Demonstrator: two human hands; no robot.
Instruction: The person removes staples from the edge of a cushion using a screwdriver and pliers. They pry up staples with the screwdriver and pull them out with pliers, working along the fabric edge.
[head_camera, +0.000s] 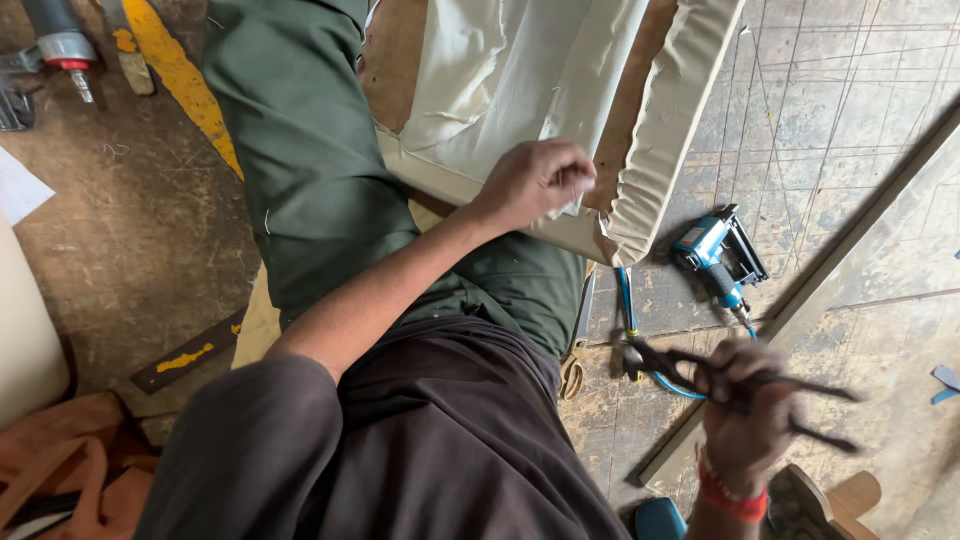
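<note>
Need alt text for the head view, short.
Seen from above, a person's left hand pinches cream fabric on a cream upholstered panel, while the right hand holds dark metal scissors. A blue pneumatic staple gun lies on the scuffed workbench.

Motion-blurred dark scissors (745, 385) in the right hand (745, 425) (wrist cut by the bottom edge).

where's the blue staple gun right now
In the head view the blue staple gun lies on the floor right of centre, just right of the cream upholstered panel's corner and above the right hand, which holds dark scissors.
</note>
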